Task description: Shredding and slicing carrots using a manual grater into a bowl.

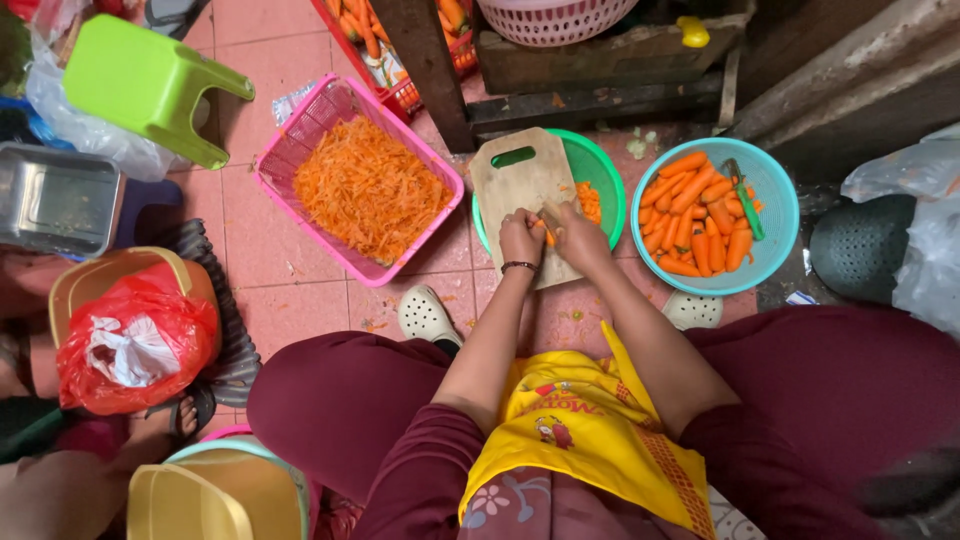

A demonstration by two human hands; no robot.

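A small carrot piece (548, 236) is pinched between the two hands over the wooden cutting board (520, 190), which is laid across a green bowl (604, 172) holding a few cut slices. The left hand (520, 238) is closed narrowly round the near end of the piece; the right hand (578, 236) is curled against its far side, and whether a blade is held in it cannot be told.

The piece is judged light, stiff and brittle, and probably a little slippery where peeled, so it is best gripped by its sides with the fingertips kept back from the cut end.

Whole peeled carrots (695, 218) are heaped in the blue basket (772, 240) to the right; shredded carrot (368, 190) is piled in the pink basket (290, 150) to the left.
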